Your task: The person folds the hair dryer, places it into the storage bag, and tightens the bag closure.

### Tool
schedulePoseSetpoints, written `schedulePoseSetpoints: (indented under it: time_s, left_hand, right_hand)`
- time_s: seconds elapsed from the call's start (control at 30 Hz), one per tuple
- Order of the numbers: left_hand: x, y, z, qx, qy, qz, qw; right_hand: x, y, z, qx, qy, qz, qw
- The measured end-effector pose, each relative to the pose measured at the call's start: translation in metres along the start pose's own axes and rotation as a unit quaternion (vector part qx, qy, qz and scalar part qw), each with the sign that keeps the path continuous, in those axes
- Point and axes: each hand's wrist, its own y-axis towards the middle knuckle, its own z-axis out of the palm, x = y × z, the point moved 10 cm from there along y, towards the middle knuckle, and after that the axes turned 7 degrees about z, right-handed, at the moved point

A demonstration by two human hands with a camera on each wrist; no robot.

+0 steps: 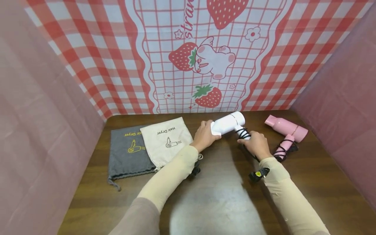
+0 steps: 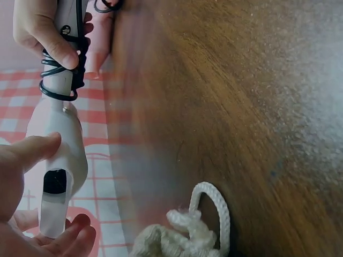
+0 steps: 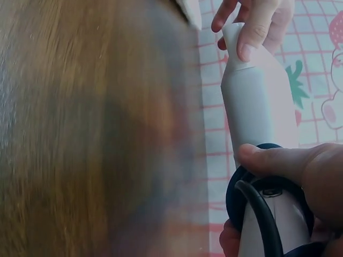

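Both hands hold a white hair dryer [image 1: 226,124] above the far part of the table. My left hand [image 1: 204,136] grips its flat nozzle [image 2: 53,214], thumb on one side and fingers on the other. Around the handle [image 3: 270,225], wound with black cord [image 1: 242,133], my right hand [image 1: 256,144] is curled. To the left lies a cream drawstring bag [image 1: 167,142] printed "Hair Dryer", partly over a dark grey bag [image 1: 126,156] with yellow print. A pink hair dryer [image 1: 286,128], its handle also wrapped in black cord, lies right of my right hand.
The brown wooden table [image 1: 214,195] is bounded by pink cloth walls [image 1: 343,98] at the sides. A red-and-white checked strawberry cloth [image 1: 202,85] hangs along its back edge. The cream bag's white cord [image 2: 214,201] lies near my left wrist.
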Motion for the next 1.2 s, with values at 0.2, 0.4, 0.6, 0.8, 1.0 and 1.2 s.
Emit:
schedulePoseSetpoints:
  time_s: [0.2, 0.4, 0.6, 0.8, 1.0, 1.2]
  left_hand:
    - [0.000, -0.002, -0.013, -0.015, -0.005, -0.004, 0.9999]
    - [0.000, -0.006, -0.027, -0.030, -0.014, 0.002, 0.9995]
    - [0.004, -0.017, -0.037, -0.043, -0.038, -0.001, 0.9984]
    - [0.008, -0.034, -0.040, -0.053, -0.062, -0.010, 0.9966]
    - [0.014, -0.049, -0.051, -0.076, -0.068, -0.020, 0.9946]
    - [0.017, -0.059, -0.060, -0.085, -0.068, -0.019, 0.9939]
  right_hand:
    - [0.008, -0.002, -0.005, -0.005, 0.000, -0.009, 1.000]
    - [0.019, -0.005, -0.011, -0.011, 0.007, -0.022, 1.000]
    - [0.030, -0.013, -0.014, -0.016, 0.017, -0.036, 0.999]
    - [0.035, -0.023, -0.011, -0.016, 0.026, -0.046, 0.998]
    - [0.045, -0.029, -0.008, -0.017, 0.035, -0.061, 0.997]
    - [0.056, -0.035, -0.008, -0.029, 0.043, -0.080, 0.995]
